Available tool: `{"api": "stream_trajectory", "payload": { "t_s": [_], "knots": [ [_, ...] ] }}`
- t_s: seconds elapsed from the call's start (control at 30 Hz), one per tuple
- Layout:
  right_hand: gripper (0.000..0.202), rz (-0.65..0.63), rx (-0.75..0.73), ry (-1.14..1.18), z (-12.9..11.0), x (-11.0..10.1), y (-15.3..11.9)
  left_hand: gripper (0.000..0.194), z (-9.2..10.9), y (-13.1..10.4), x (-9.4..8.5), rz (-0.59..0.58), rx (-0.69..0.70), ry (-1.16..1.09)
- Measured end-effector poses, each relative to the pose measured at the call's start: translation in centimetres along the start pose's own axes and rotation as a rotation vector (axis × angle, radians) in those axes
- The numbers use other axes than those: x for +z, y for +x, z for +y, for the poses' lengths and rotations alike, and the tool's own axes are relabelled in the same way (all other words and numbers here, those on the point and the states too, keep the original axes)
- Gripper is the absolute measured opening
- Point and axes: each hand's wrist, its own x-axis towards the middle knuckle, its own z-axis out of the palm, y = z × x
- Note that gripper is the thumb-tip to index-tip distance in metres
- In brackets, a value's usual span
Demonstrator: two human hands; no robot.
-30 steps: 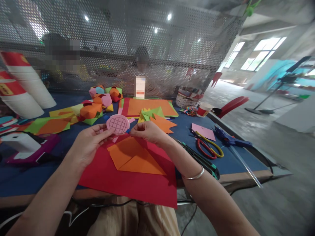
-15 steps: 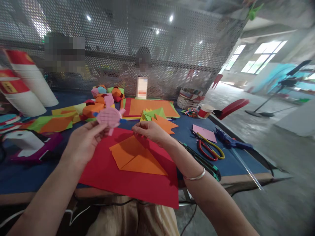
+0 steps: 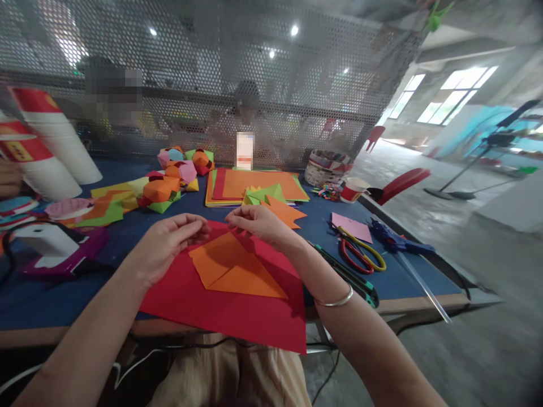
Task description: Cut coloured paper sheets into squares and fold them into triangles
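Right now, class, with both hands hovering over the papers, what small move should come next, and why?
Probably lower the left hand onto the folded orange paper lying on the red sheet. Both hands look empty, the right hand sits at its far corner, and the orange piece is nearest.

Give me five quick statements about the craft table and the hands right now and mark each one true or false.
1. A folded orange paper lies on the red sheet. True.
2. The left hand holds a pink disc. False: it holds nothing that shows, and hovers over the red sheet's far edge.
3. Scissors with red and yellow handles lie right of the red sheet. True.
4. The right hand grips the blue glue gun. False: the glue gun lies untouched near the table's right edge.
5. The right wrist wears a bangle. True.
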Motion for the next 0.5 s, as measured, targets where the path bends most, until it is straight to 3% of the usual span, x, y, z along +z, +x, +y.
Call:
{"api": "stream_trajectory", "payload": {
  "t_s": [0.17, 0.4, 0.5],
  "knots": [
    [0.017, 0.057, -0.087, -0.072, -1.5, -0.7, -2.3, 0.033, -0.3, -1.3, 0.4, -0.098, 0.257, 0.344],
    [0.008, 0.127, -0.205, -0.332, -1.5, 0.3, -11.5, 0.016, -2.2, -6.8, 1.6, -0.175, 0.657, 0.633],
    [0.02, 0.082, -0.239, -0.47, -0.7, 0.7, -13.6, 0.022, -3.9, -8.1, 2.3, -0.144, 0.872, 0.81]
  ]
}}
